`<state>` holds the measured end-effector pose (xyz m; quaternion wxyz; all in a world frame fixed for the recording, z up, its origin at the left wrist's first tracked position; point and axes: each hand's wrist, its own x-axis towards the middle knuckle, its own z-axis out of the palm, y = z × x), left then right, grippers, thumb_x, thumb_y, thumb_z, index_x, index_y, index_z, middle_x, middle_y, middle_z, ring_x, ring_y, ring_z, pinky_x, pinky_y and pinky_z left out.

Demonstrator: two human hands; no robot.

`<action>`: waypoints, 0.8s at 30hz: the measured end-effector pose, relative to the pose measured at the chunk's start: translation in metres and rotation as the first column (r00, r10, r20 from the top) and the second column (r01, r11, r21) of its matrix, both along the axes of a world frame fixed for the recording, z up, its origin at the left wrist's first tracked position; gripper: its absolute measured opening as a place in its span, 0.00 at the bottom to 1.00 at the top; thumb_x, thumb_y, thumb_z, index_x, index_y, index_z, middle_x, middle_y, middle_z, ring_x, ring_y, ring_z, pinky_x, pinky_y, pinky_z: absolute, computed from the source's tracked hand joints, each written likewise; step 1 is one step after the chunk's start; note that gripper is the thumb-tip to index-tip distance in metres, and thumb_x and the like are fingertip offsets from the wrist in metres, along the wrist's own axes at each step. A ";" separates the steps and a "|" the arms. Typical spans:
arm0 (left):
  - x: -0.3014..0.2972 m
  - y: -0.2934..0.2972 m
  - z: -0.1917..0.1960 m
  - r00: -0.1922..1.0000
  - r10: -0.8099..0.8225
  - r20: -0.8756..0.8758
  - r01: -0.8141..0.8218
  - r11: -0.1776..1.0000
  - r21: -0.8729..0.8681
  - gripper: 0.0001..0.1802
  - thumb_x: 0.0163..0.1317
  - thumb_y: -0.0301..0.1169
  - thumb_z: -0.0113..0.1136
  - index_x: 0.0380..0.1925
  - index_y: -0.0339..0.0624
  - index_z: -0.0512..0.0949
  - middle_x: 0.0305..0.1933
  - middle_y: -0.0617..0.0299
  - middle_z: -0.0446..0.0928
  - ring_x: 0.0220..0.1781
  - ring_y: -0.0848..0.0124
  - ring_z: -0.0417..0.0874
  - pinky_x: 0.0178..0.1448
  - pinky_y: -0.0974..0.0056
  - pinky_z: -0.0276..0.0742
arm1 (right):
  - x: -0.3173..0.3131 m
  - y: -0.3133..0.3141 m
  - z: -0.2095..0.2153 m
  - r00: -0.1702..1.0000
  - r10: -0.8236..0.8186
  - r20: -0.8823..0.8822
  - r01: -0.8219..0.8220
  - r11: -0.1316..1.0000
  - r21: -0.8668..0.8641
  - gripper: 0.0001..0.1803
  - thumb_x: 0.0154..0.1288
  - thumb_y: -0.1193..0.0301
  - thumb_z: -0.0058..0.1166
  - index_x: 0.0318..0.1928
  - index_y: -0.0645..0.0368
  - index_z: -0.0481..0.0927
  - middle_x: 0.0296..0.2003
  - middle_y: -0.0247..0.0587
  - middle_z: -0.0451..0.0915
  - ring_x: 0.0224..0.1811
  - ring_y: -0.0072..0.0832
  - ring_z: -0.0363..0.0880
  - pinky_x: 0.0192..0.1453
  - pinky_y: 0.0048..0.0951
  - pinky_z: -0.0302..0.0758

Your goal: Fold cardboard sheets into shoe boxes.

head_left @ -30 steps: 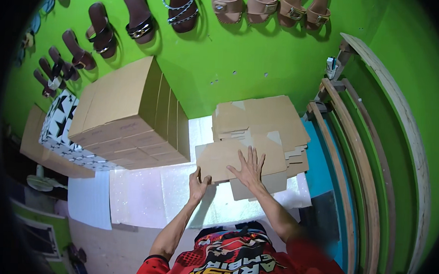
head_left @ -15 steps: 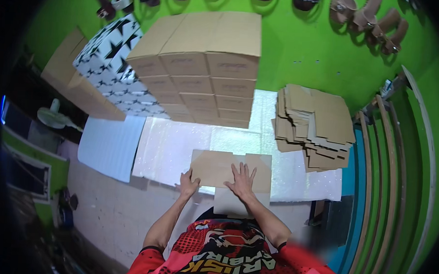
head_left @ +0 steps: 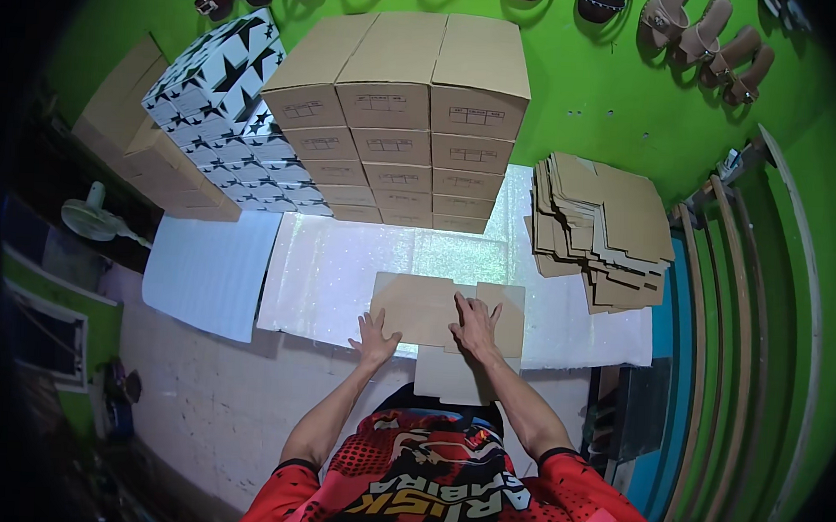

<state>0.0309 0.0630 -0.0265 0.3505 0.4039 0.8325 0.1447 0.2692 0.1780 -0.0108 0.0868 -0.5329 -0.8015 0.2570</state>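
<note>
A brown cardboard blank (head_left: 414, 307) lies flat near the front edge of the table, with a paler flap (head_left: 455, 378) hanging over that edge towards me. My left hand (head_left: 374, 340) rests at the cardboard's lower left corner, its fingers spread. On the right half of the sheet, beside a slot, lies my right hand (head_left: 475, 325). Its fingers are apart and slightly bent, touching the cardboard. Neither hand grips anything.
Stacked brown boxes (head_left: 383, 147) stand at the back of the table (head_left: 314, 284), beside star-patterned boxes (head_left: 229, 113). A pile of flat cardboard (head_left: 616, 223) lies at the right. Sandals (head_left: 703, 36) hang on the green wall, and a fan (head_left: 93, 217) stands left.
My right hand has shifted slightly, and its fingers are more bent than before. My left hand now has its fingers further up over the cardboard's corner. The whole view has tilted a little.
</note>
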 end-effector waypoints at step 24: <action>0.119 -0.006 -0.051 0.689 -0.599 -0.408 0.722 0.613 0.321 0.46 0.70 0.59 0.60 0.78 0.42 0.65 0.84 0.45 0.60 0.87 0.52 0.56 0.85 0.29 0.41 | 0.055 0.008 -0.026 0.942 0.242 0.232 -0.300 0.919 0.256 0.32 0.75 0.65 0.51 0.78 0.40 0.69 0.81 0.39 0.61 0.85 0.51 0.53 0.84 0.70 0.45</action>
